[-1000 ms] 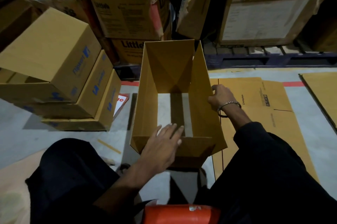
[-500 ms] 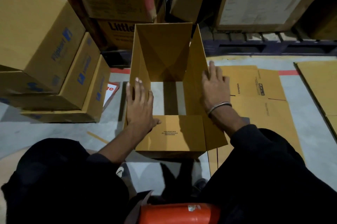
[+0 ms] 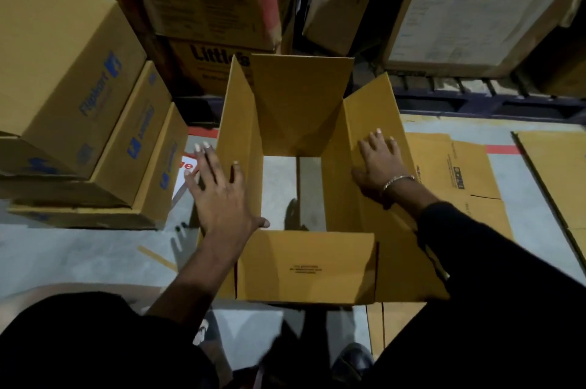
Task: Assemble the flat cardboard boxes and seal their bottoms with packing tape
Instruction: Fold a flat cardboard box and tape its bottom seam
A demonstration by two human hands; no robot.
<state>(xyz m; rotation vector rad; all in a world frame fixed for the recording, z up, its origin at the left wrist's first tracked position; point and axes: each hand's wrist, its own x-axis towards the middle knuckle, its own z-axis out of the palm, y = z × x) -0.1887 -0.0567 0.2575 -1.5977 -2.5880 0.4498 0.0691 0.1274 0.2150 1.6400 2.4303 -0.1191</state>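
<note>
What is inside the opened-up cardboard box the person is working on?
Nothing is packed in the open box. Through it shows bare grey floor with a dark stripe. The near flap, folded in, covers part of the opening; what lies beneath it cannot be seen.

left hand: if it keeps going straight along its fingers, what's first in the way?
Likely the white sheet with red print on the floor, just past the left hand fingers; beyond it, the stacked boxes. Depth is unclear, so the hand may pass above the sheet.

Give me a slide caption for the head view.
Both hands, left and right, press the open box's side flaps.
</note>
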